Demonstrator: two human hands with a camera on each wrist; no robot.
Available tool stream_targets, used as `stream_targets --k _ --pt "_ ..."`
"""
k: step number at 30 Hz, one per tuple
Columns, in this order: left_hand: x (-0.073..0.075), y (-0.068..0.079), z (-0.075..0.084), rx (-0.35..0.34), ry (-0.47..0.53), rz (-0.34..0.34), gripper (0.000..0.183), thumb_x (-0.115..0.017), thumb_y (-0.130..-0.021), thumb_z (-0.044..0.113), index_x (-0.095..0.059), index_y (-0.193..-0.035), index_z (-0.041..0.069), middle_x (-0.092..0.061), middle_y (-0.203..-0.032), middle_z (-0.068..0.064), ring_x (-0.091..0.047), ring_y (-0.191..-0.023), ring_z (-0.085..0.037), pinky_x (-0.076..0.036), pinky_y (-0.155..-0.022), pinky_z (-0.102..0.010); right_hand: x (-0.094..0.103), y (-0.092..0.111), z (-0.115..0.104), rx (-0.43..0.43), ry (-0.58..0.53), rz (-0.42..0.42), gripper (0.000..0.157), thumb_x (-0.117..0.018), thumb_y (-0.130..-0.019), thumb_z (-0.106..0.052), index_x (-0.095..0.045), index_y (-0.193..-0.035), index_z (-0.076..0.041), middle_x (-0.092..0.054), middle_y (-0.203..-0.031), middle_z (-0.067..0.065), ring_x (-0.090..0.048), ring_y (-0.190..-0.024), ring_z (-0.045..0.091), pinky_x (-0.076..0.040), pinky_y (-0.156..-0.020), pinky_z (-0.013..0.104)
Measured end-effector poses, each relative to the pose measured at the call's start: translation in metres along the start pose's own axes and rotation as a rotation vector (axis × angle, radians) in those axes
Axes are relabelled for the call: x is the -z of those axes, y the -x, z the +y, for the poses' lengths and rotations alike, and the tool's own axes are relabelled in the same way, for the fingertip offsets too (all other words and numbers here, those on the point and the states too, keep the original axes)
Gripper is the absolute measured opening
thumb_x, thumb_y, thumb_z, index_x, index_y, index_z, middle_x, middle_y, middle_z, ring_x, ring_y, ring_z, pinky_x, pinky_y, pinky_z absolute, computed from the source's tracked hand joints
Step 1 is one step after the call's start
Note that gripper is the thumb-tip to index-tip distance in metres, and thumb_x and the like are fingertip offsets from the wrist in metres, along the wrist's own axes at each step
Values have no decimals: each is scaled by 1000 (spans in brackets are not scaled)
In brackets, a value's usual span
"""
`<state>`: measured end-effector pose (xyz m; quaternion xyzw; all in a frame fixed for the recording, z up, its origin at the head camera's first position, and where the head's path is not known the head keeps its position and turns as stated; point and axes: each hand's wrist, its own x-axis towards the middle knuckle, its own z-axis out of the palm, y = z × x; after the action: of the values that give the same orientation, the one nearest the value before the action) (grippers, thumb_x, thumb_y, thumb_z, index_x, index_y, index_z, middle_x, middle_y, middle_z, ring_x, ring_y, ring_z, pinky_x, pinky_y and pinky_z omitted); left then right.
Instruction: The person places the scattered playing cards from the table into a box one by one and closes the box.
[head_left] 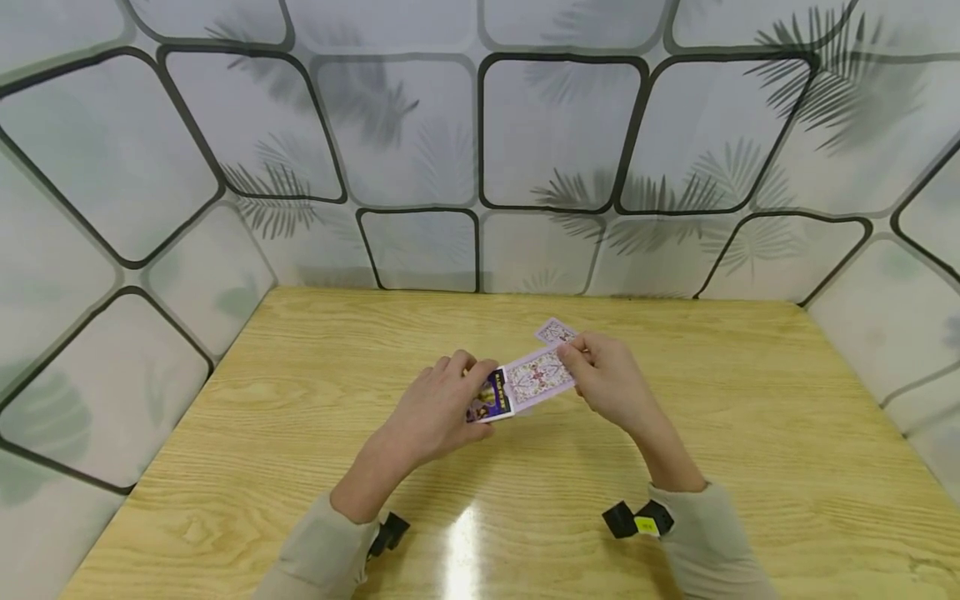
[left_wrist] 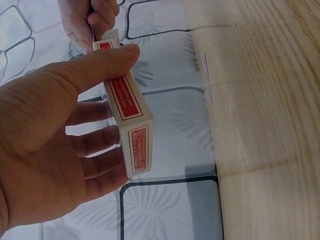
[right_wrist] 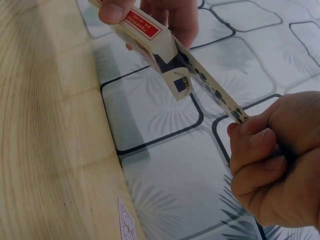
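My left hand [head_left: 442,404] grips a small card box [left_wrist: 127,105], white with red panels on its narrow sides and a dark blue and yellow face. Its flap [right_wrist: 179,84] hangs open in the right wrist view. A playing card [head_left: 538,375] with a floral back sticks partway out of the box's open end. Between thumb and curled fingers, my right hand [head_left: 611,379] pinches the card's outer end. Club marks show on the card's face in the right wrist view. Another card [head_left: 553,330] with the same back lies on the table just beyond my right hand.
The wooden table [head_left: 225,467] spreads out beneath both hands. Patterned cloth walls [head_left: 562,133] with dark outlines and leaf prints stand behind it and at both sides. Small black devices [head_left: 637,518] are strapped at the wrists.
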<state>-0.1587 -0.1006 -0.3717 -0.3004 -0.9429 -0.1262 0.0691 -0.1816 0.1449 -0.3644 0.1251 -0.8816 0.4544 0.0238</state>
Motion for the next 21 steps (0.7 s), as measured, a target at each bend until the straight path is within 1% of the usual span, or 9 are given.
stream_targets --k 5,10,13,17,21 --pt "1 0 -1 10 -7 14 80 -87 -75 36 -49 -140 10 -57 -120 -14 -57 -99 -25 -52 -82 -40 -4 0 -3 -14 -17 -18 23 -49 -105 -15 -61 -101 4 -53 -63 6 -43 -48 12 -36 -40 24" --pt "1 1 -2 18 -13 20 80 -86 -76 37 -48 -141 10 -57 -120 -14 -57 -99 -25 -52 -84 -41 -7 1 -5 -32 -66 -60 22 -47 -106 -14 -59 -108 5 -55 -66 10 -45 -47 12 -38 -41 25" --pt "2 1 -2 27 -17 18 81 -86 -77 38 -48 -142 9 -57 -121 -14 -57 -100 -25 -52 -84 -41 -9 3 -8 -44 -87 -87 22 -46 -106 -14 -58 -112 4 -56 -68 10 -47 -48 14 -39 -41 25" --pt "2 2 -1 32 -19 20 81 -86 -77 38 -48 -142 10 -57 -121 -14 -57 -99 -25 -52 -83 -40 -12 5 -12 -47 -119 -116 21 -46 -106 -14 -57 -115 2 -56 -70 9 -51 -50 17 -39 -42 25" --pt "1 2 -1 25 -21 22 79 -86 -77 38 -48 -141 10 -57 -120 -14 -57 -97 -24 -52 -82 -40 -15 7 -16 -30 -148 -142 21 -45 -106 -14 -57 -115 1 -56 -69 9 -53 -50 18 -40 -41 24"
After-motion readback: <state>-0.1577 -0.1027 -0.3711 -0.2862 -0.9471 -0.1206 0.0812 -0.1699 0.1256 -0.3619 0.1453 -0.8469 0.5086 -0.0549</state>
